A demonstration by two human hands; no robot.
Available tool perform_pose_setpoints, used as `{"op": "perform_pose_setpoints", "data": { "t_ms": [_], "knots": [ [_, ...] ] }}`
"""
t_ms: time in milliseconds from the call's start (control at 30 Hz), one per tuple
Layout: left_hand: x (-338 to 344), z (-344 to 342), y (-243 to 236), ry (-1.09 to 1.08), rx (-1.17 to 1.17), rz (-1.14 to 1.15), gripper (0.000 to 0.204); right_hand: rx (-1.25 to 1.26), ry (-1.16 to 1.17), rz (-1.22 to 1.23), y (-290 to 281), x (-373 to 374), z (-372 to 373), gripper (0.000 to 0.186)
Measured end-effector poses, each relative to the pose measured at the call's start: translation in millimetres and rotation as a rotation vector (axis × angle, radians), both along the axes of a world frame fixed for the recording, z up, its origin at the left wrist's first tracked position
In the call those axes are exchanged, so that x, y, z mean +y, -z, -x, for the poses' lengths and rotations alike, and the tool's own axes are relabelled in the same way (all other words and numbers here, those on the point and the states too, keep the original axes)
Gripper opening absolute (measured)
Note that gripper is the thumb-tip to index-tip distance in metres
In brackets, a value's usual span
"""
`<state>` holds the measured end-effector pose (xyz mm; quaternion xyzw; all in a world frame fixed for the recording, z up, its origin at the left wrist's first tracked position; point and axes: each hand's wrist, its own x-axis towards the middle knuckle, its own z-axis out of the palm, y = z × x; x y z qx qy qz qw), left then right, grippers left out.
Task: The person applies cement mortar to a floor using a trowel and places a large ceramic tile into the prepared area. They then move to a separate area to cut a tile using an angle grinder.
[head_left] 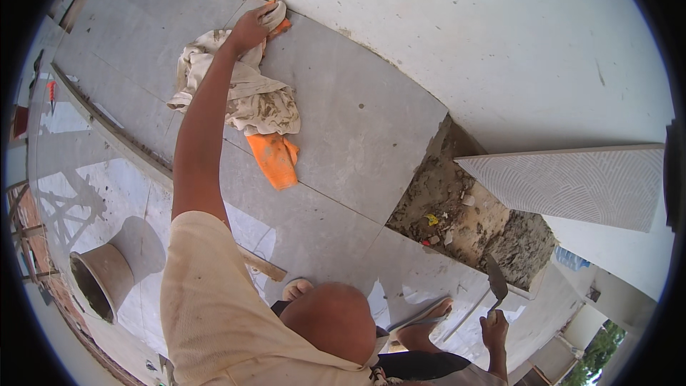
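Observation:
My left hand (250,28) grips a bunched cream cloth (261,104) at the top of the tiled floor (350,93), near the white wall; orange fabric (271,161) lies under and below it. My right hand (494,325), at the lower right, holds a pointed trowel (498,282) by its handle, its blade near the untiled patch of grey mortar and rubble (518,246). Small yellow and red scraps lie in that patch. A large tile (572,182) with a ridged back leans at the wall beside the patch.
A mortar bucket (121,271) sits at the lower left, past a long raised strip (107,114). A wooden piece (268,264) lies by my foot. A red-handled tool (52,89) is at the far left. The white wall (500,43) borders the upper right.

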<state>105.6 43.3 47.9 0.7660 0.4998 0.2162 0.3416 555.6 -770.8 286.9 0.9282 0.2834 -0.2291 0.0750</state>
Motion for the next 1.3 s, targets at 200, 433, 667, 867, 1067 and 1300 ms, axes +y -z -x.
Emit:
{"op": "perform_pose_setpoints", "data": {
  "t_ms": [200, 433, 667, 867, 1067, 1300],
  "knots": [
    [20.7, 29.9, 17.4, -0.223, -0.008, -0.192, 0.062, -0.035, 0.005, -0.074, 2.8, -1.3, -12.6, 0.03],
    [18.2, -15.2, 33.8, -0.088, 0.363, -0.349, 0.058, -0.026, 0.047, -0.08, 13.9, -24.6, -14.0, 0.03],
    [-81.7, -117.2, 43.8, -0.011, 0.342, -0.399, 0.056, 0.008, 0.053, -0.113, 3.5, -1.3, -5.9, 0.031],
    [-226.6, -238.0, 16.1, 0.233, 0.232, -0.316, 0.056, 0.058, 0.159, -0.046, 9.0, -2.7, -14.2, 0.036],
    [-349.7, -317.7, 24.9, 0.702, -0.01, -0.234, 0.055, 0.081, -0.004, -0.259, 21.5, -25.4, -14.7, 0.026],
    [-321.7, -293.1, -23.2, 0.39, -0.357, -0.235, 0.05, 0.179, 0.2, -0.289, 12.6, -20.5, -11.4, 0.031]
  ]
}}
